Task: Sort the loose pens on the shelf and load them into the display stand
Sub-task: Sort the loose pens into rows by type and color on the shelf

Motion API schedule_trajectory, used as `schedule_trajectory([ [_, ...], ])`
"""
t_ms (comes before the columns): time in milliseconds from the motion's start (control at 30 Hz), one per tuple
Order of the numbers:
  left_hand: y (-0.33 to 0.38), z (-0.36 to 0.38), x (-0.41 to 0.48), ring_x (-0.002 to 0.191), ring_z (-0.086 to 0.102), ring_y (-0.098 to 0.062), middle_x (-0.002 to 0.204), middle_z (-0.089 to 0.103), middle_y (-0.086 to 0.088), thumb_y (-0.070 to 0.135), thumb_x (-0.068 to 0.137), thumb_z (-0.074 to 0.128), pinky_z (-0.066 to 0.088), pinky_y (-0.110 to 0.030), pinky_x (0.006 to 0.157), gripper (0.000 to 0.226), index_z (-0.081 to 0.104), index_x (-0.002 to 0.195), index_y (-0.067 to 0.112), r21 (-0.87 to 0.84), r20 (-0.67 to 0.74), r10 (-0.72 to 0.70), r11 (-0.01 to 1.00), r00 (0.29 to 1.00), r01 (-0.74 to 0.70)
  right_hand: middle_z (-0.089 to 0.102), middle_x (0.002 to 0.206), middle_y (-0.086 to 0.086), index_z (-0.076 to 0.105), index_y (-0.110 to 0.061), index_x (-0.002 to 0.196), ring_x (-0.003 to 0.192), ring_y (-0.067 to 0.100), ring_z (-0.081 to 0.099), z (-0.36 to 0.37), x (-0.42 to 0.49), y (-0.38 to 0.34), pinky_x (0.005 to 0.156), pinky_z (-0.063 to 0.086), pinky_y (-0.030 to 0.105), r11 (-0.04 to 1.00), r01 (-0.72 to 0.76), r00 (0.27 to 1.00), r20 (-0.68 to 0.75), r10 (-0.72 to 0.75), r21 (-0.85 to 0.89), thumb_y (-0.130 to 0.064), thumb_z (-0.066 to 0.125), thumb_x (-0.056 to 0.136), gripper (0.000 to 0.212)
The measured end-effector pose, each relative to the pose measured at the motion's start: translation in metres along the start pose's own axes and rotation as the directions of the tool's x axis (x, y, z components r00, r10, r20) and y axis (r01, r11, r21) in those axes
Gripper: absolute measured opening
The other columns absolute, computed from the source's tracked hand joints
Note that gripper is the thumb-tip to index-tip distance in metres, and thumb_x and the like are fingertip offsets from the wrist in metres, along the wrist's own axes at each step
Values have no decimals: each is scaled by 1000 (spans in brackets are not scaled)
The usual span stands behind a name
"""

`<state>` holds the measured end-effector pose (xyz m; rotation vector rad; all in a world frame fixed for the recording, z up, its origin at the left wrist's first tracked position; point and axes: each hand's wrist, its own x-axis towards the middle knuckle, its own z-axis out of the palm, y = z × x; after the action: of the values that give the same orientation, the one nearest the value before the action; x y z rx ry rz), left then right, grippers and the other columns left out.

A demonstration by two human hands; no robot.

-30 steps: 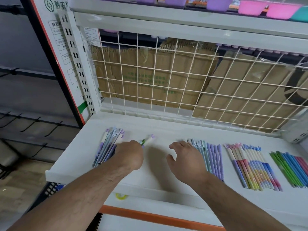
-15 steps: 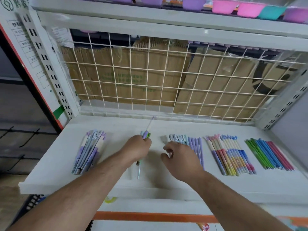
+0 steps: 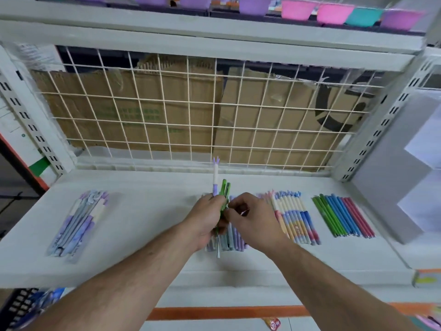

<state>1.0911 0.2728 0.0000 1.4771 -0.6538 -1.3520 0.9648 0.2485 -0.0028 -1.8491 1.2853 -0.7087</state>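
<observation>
**Pen bunch between two hands: drop risk**

L hand [image 3: 205, 218] fingers [image 3: 218, 202] are wrapped tight round a bunch of thin plastic pens [image 3: 224, 187], two green + one white-and-lilac w/ forked cap, held upright. R hand [image 3: 250, 218] pinches the green ones, other fingers curled. The bunch hangs above the flat white metal shelf [image 3: 148, 211], over a sorted row of pale blue and lilac pens [image 3: 232, 240]. The grey-white stepped display stand [image 3: 391, 187], prob. the target, is well apart at right. Risk: w/ the grip shared, a tugged pen could slip into that row & mix the colours.

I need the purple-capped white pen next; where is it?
Head view, centre: the white pen stands upright in the left hand, beside two green pens, over the purple pen row on the shelf.
</observation>
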Motion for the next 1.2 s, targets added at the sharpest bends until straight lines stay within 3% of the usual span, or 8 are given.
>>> schedule_trajectory([
  [200,-5,29,4,49,47,-20,58,56,-7,5,97,46,36,-27,46,18,63,93,6,-133,36,-52,990,998,56,68,82,-9,68,-19,98,69,-2,62,-27,0,17,61,45,12,1000,-9,1000,-5,9,3,-25,69,90,10],
  [467,-7,45,3,69,60,-28,98,65,-21,2,99,46,50,-32,52,29,57,125,0,-189,116,-62,978,991,83,71,79,-3,69,-20,97,53,0,62,-43,2,27,44,43,13,995,-97,995,-10,97,15,-31,68,92,12],
  [567,-8,48,4,72,67,-30,102,68,-22,3,101,45,56,-37,59,26,60,123,5,-177,172,-58,980,983,89,73,78,2,73,-17,90,61,14,72,-47,2,30,65,62,38,988,-134,991,28,132,82,-25,70,91,9],
  [633,-10,53,6,74,68,-33,102,68,-24,3,101,46,59,-45,67,24,60,121,4,-138,188,-62,987,980,89,71,72,4,72,-18,83,58,20,72,-49,2,34,63,61,50,979,-171,985,28,169,106,-21,71,87,6],
  [733,-11,67,10,73,68,-34,89,67,-24,1,99,49,58,-58,79,16,59,111,-3,-75,147,-68,994,987,80,65,63,-1,66,-15,76,51,15,65,-59,2,43,60,60,42,970,-212,977,-11,215,123,-19,72,86,13],
  [900,-18,94,18,84,71,-35,87,72,-18,8,100,53,56,-59,86,12,62,107,6,-9,134,-115,993,984,117,56,65,2,60,-9,78,56,18,50,-89,4,72,53,42,29,949,-289,941,-141,306,128,-18,66,87,15],
  [1033,-21,115,21,66,65,-29,74,64,-14,5,99,50,60,-48,76,14,61,107,1,-24,189,-161,985,969,168,63,66,-2,64,-16,80,53,14,56,-122,6,104,44,41,21,941,-327,923,-247,296,-92,-21,63,90,11],
  [1200,-24,139,28,57,65,-20,72,58,-11,11,100,56,57,-60,84,11,59,109,5,9,133,-165,986,977,165,62,64,3,61,-12,72,54,15,52,-152,13,138,45,34,23,843,-409,895,-333,296,-350,-21,62,88,18],
])
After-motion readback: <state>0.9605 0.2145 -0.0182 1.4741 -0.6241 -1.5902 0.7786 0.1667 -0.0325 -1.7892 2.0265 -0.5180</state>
